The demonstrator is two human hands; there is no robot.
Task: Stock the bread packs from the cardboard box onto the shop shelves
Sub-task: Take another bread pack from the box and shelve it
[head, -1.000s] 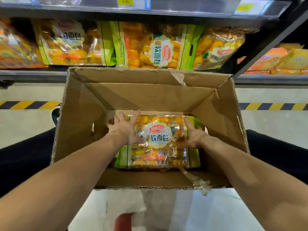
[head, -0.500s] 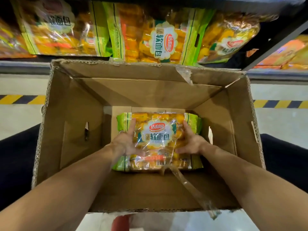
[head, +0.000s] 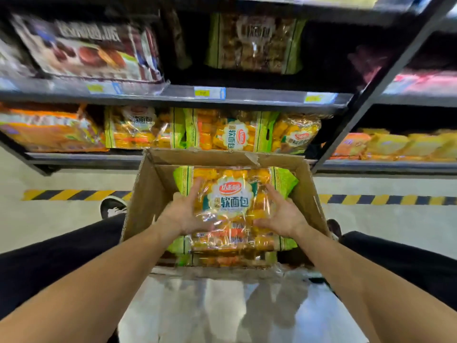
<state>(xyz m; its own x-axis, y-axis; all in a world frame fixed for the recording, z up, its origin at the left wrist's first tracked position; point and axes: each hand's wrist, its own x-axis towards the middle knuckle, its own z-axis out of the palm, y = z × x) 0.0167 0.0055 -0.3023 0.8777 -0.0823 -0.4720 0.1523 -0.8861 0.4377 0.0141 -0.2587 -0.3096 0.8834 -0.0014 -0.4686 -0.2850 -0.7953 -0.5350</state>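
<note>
Lifting step: both hands are raising a bread pack (head: 228,206) out of the cardboard box (head: 146,194); by my reading this is the pick-up half of one stocking cycle.
Left grip: the left hand (head: 184,215) is closing on the pack's left side, fingers spreading over the clear wrap.
Right grip: the right hand (head: 280,215) is pressing the pack's right side in the same way, so the pack is being clamped between the two palms.
Pack position: it is sitting between the grips, level with the box's rim, label facing up; a second pack (head: 222,258) is showing just under it in the box.
Next move: carrying the pack up and forward to the lower shelf (head: 84,158), likely turning it upright to match the shelved bread packs (head: 232,133).
Edges: the box's far wall is standing just beyond the fingertips, and the shelf lip is lying right behind that wall.
Open room: the row ahead of the grips is looking full; no clear gap is showing from here, so a slot may need making.
Side clearance: a slanted shelf upright (head: 371,100) is rising to the right of the right grip.
</note>
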